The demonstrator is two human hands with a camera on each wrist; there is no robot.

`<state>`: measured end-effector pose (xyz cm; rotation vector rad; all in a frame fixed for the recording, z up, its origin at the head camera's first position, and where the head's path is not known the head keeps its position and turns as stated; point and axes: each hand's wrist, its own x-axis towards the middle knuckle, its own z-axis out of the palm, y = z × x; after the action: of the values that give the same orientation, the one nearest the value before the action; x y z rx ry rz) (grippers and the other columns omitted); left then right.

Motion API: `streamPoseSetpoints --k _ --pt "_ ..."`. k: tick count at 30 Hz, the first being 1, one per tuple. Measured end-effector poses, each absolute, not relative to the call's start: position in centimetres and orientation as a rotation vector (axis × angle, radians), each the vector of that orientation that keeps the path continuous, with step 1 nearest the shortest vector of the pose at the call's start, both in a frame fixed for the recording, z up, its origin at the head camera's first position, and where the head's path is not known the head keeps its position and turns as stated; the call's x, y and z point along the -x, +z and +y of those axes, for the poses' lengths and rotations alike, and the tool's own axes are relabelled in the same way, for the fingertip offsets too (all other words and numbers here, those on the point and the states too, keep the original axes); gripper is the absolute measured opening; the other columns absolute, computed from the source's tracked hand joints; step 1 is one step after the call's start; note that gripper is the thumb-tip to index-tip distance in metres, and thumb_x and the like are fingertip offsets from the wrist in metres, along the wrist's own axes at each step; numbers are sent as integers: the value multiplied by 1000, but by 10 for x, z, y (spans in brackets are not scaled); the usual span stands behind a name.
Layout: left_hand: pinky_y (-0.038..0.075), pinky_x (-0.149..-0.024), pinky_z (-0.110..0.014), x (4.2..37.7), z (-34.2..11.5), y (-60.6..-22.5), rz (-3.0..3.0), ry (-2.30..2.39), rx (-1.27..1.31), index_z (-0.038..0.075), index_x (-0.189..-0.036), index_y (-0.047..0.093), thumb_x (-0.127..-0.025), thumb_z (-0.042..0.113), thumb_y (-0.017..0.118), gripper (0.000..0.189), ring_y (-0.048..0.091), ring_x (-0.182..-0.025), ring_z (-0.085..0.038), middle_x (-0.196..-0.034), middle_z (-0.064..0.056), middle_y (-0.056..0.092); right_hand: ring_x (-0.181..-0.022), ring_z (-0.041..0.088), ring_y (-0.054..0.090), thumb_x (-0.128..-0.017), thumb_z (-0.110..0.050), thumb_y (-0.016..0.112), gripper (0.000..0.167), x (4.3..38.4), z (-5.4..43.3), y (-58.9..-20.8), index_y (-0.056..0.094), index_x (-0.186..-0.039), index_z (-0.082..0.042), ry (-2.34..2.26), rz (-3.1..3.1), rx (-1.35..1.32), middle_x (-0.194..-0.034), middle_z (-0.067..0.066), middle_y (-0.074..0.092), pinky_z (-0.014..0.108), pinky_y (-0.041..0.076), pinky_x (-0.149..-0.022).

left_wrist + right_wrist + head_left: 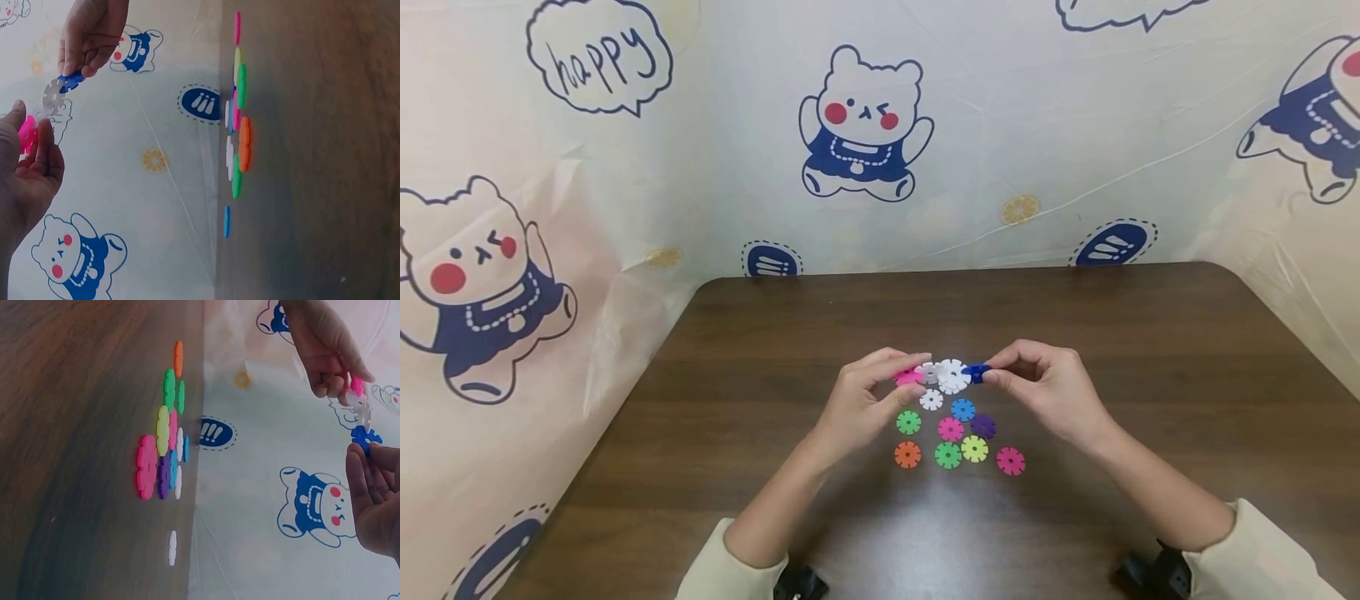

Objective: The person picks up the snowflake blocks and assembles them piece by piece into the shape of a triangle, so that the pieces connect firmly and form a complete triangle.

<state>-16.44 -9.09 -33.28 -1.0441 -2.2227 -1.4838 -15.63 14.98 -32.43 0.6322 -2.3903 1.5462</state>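
Both hands hold up a short chain of notched plastic discs above the table. At its left end my left hand [861, 400] pinches a pink disc [909, 377] between thumb and fingers. Two white discs, one of them the front white disc [953, 377], form the middle of the chain. My right hand [1060, 392] pinches the dark blue disc [976, 373] at the right end with thumb and forefinger. In the right wrist view the blue disc [365, 437] meets a white one edge to edge at an angle.
Several loose discs lie flat below the hands, including an orange disc [907, 455], a green disc [947, 455], a yellow disc [974, 448], a purple disc [983, 427] and a pink disc [1011, 461]. Behind the brown table [760, 333] hangs a printed sheet [985, 150].
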Motion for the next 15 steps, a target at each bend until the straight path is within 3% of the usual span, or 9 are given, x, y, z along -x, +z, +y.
streamPoseSetpoints --k 5,9,12,15 --pt "51 -80 -30 164 -91 -334 -2250 -1592 982 2 -125 56 -78 0 71 49 60 -93 -14 -105 -8 64 -59 16 56 -80 -4 70 6 157 152 -324 68 -86 -3 1587 -2364 -633 -78 4 66 24 50 -53" --pt "51 -64 -23 164 -90 -335 -2282 -1672 914 5 -134 47 -78 4 73 62 60 -88 -14 -111 -7 62 -60 16 57 -81 -5 70 6 156 153 -324 67 -87 -4 1614 -2366 -603 -78 3 66 25 50 -53" --pt "44 -49 -23 163 -89 -336 -2292 -1707 882 7 -134 46 -77 5 74 64 58 -78 -17 -102 -6 63 -61 17 59 -82 -6 70 7 156 153 -324 67 -87 -3 1640 -2364 -584 -79 4 66 26 51 -55" --pt "44 -50 -23 163 -87 -338 -2294 -1735 855 7 -132 48 -78 5 73 60 57 -74 -18 -92 -5 62 -63 17 61 -82 -6 69 7 156 153 -324 66 -87 -2 1667 -2350 -581 -79 6 66 26 52 -57"
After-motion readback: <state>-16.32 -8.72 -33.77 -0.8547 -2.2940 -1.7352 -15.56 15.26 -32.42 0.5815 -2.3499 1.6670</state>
